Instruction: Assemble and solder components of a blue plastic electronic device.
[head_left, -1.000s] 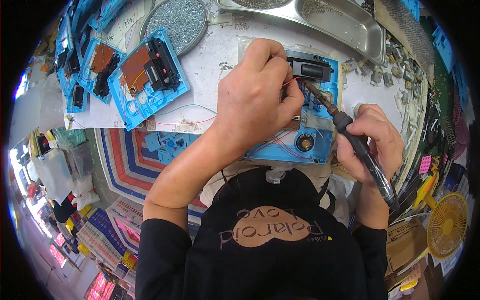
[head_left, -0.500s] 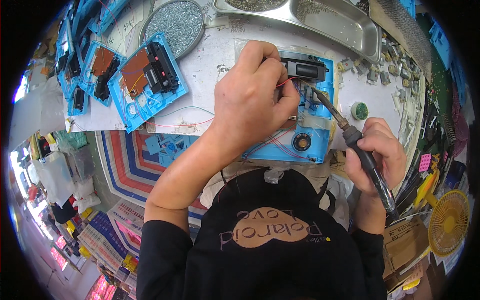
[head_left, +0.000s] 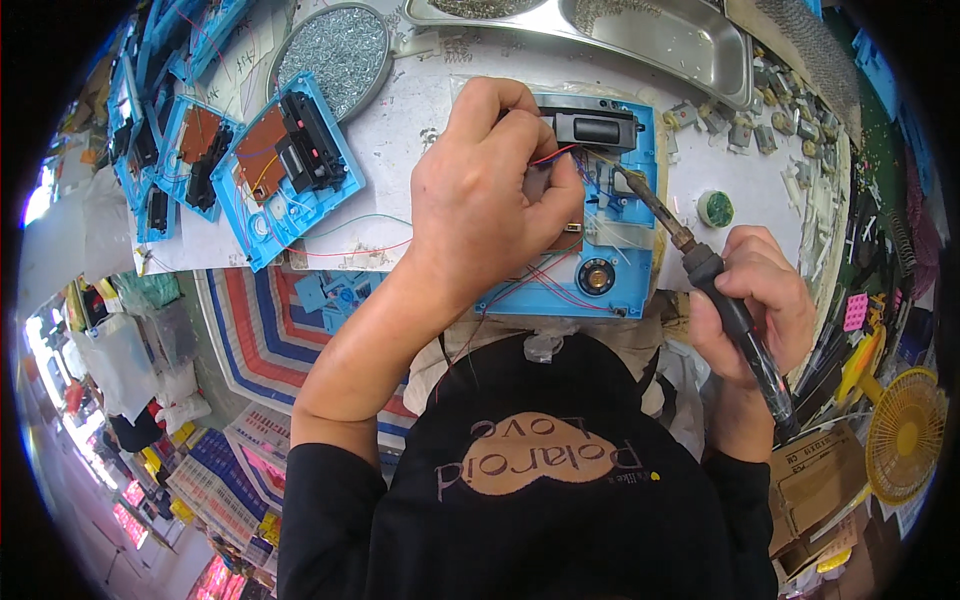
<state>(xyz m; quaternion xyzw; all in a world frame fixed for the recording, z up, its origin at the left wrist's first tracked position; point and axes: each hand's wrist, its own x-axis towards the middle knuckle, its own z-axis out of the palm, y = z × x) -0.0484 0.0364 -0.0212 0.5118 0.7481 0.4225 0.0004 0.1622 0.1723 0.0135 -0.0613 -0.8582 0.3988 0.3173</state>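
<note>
A blue plastic housing (head_left: 632,290) lies before me, fitted with a black mechanism (head_left: 598,131) and a round speaker (head_left: 596,276). Over its left part, my left hand (head_left: 490,185) is closed, thumb and fingers pinching a thin red wire (head_left: 553,155); the exact grip is partly hidden. My right hand (head_left: 762,305) grips the black handle of a soldering iron (head_left: 735,318). The iron's tip reaches in among the small parts and wires below the mechanism, close to my left fingertips. Whether the tip touches anything is too small to tell.
More blue housings (head_left: 340,170) with wires stand at left, beside a round dish of small metal pieces (head_left: 335,60). A steel tray (head_left: 690,50) lies at the back. Right of the housing are a small green-filled tub (head_left: 715,208), loose metal parts and a yellow fan (head_left: 905,435).
The whole scene has shifted slightly left in the picture. Both hands keep their grips, and the iron's tip stays near the same spot on the housing.
</note>
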